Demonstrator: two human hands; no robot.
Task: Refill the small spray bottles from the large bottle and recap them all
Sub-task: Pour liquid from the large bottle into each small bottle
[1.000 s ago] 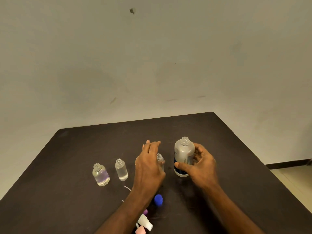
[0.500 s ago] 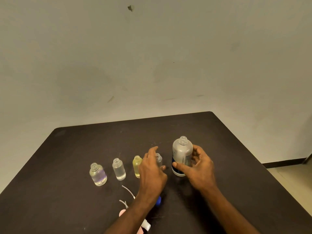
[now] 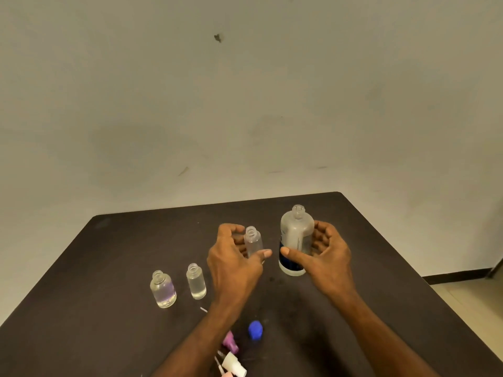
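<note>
Dark tabletop (image 3: 381,268) against a plain pale wall (image 3: 245,104) w/ a small dark mark high up; strip of light floor at far right; tabletop surface matte, a few specks.

Left hand (image 3: 234,257) curled round a small clear bottle (image 3: 253,240), thumb on its near side, fingers behind; bottle upright, neck uncapped; can't tell if its base sits on the tabletop or is lifted, hand hides it.

Right hand (image 3: 324,251) wrapped on the large bottle (image 3: 295,240), thumb across the front, fingers round the right side; large bottle upright, no cap, base on the tabletop, blue label low on its body; just beside the small one, not touching.

Two more small bottles stand left of the left arm, uncapped, both upright: a rounder one (image 3: 162,289) w/ clear liquid, a slimmer one (image 3: 196,281) just to its right, apart.

Near edge by the left forearm: blue cap (image 3: 255,330), purple spray top (image 3: 230,342), white spray top (image 3: 234,364), lying loose; thin dip tubes showing beside them.
</note>
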